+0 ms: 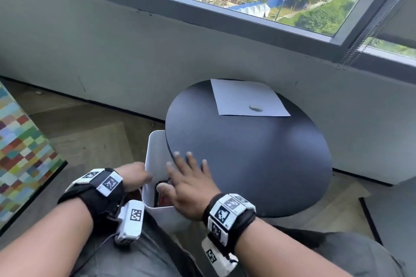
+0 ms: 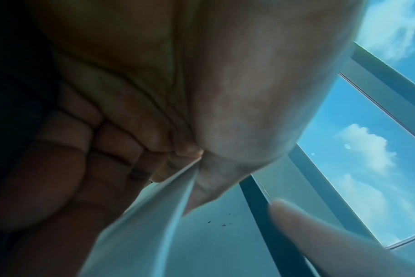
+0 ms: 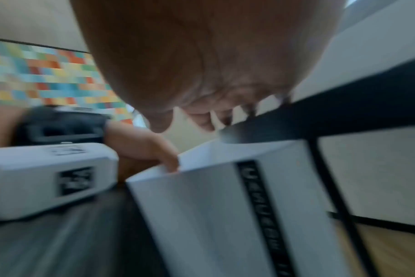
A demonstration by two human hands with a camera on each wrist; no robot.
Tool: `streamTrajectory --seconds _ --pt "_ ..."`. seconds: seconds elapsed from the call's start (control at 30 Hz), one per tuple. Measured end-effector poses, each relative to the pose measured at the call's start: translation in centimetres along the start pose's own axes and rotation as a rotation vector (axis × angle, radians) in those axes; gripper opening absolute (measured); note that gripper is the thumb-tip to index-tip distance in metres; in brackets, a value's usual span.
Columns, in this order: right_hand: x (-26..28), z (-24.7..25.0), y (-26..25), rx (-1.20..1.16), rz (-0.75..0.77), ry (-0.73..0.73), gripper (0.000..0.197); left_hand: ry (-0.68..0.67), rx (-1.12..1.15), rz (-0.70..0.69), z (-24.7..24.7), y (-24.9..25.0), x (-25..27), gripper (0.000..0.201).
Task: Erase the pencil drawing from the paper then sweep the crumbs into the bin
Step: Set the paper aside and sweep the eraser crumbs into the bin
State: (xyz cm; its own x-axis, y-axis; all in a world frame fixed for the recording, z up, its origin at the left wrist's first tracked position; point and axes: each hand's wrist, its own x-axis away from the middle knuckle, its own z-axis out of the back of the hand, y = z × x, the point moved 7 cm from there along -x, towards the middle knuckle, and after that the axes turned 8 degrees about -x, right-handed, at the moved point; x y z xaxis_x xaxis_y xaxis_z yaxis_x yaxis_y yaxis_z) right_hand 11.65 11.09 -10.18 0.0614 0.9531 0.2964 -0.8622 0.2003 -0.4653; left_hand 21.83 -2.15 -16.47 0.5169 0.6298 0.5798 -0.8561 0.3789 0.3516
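The round black counter (image 1: 258,164) is the landmark here. The white bin (image 1: 155,148) stands tucked against and partly beneath the counter's near-left edge, its rim just below the tabletop. The left hand (image 1: 135,175) pinches the bin's left wall at the rim; the left wrist view shows the thin white wall (image 2: 154,206) clamped between thumb and curled fingers (image 2: 88,146). The right hand (image 1: 191,184) lies spread with straight fingers, its fingertips on the counter's near-left edge and its palm over the bin's open mouth, holding nothing. In the right wrist view the fingertips (image 3: 225,118) meet the counter's dark edge (image 3: 320,110) directly above the bin (image 3: 201,206), and the left hand (image 3: 142,148) grips the rim beside it; that view is blurred.

The sheet of paper (image 1: 245,96) lies flat at the far side of the counter, well apart from both hands, one corner reaching the counter's far edge. A small grey object (image 1: 256,108), too small to identify, rests on the paper near its near edge. Something dark and reddish sits inside the bin, unclear
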Motion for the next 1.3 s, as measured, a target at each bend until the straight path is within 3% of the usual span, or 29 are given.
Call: streamTrajectory --seconds 0.07,0.1,0.13,0.2,0.23,0.27,0.33,0.43,0.5,0.57,0.63,0.67,0.7,0.73,0.8,0.87,0.93,1.03,1.13,1.23,1.3 --pt "2.1 0.3 -1.9 -0.118 0.192 -0.004 0.061 -0.017 0.028 -0.005 -0.2 0.1 0.0 0.026" --pt "2.7 1.5 -0.6 -0.166 0.181 0.077 0.060 -0.018 0.041 -0.006 -0.2 0.0 0.0 0.029" --pt "3.3 3.0 1.9 -0.169 0.093 0.185 0.062 -0.013 0.044 0.000 -0.1 -0.1 0.1 0.030" --pt "5.3 5.0 8.4 -0.109 -0.273 0.328 0.068 -0.003 0.037 0.016 0.1 -0.3 0.3 0.026" --pt "6.4 4.9 10.9 -0.062 -0.454 0.306 0.072 0.000 0.032 0.018 0.1 -0.3 0.4 0.024" --pt "7.1 4.3 11.8 -0.022 -0.532 0.253 0.075 0.002 0.030 0.018 0.2 -0.2 0.6 0.024" --pt "6.3 0.9 9.4 0.067 -0.415 0.152 0.079 0.000 0.032 0.020 0.4 0.0 0.8 0.024" --pt "5.2 -3.4 1.1 0.216 0.047 0.188 0.078 -0.011 0.025 0.020 0.6 0.6 1.4 0.031" --pt "4.2 -3.6 -2.1 0.138 0.253 0.140 0.075 -0.033 0.040 0.004 0.5 0.9 1.8 0.048" --pt "2.7 -0.8 -0.3 -0.023 0.143 0.171 0.076 -0.048 0.045 0.007 0.4 1.0 2.0 0.050" --pt "2.0 1.9 4.3 -0.030 -0.174 0.245 0.076 -0.039 0.030 0.011 0.4 0.6 1.9 0.040" --pt "2.0 2.0 6.0 0.001 -0.314 0.215 0.076 -0.040 0.031 0.014 0.4 0.5 1.9 0.043" --pt "2.1 1.5 6.5 0.034 -0.357 0.163 0.077 -0.045 0.042 0.021 0.4 0.3 1.9 0.051" --pt "2.3 0.6 5.7 0.073 -0.311 0.108 0.080 -0.041 0.052 0.020 0.5 0.3 1.8 0.057" --pt "2.9 -1.2 1.7 0.076 -0.069 0.005 0.089 -0.045 0.066 0.007 0.5 0.5 1.7 0.056" --pt "2.7 -0.7 -1.3 -0.066 0.143 -0.054 0.080 -0.037 0.069 0.006 0.5 0.5 1.6 0.044" --pt "0.5 2.6 -1.0 -0.243 0.201 0.019 0.068 -0.032 0.070 0.020 0.5 0.3 1.7 0.047" --pt "-4.0 8.5 2.5 -0.158 -0.019 0.126 0.073 -0.031 0.083 0.027 0.5 0.3 1.9 0.052" --pt "-8.1 11.0 6.3 0.038 -0.244 0.068 0.080 -0.002 0.063 0.011 0.6 0.5 1.8 0.031" --pt "-9.4 9.3 8.0 0.130 -0.364 -0.004 0.090 0.003 0.044 0.008 0.6 0.5 1.7 0.028" --pt "-8.1 5.6 6.4 0.168 -0.289 -0.088 0.093 0.007 0.040 0.007 0.6 0.4 1.6 0.029"
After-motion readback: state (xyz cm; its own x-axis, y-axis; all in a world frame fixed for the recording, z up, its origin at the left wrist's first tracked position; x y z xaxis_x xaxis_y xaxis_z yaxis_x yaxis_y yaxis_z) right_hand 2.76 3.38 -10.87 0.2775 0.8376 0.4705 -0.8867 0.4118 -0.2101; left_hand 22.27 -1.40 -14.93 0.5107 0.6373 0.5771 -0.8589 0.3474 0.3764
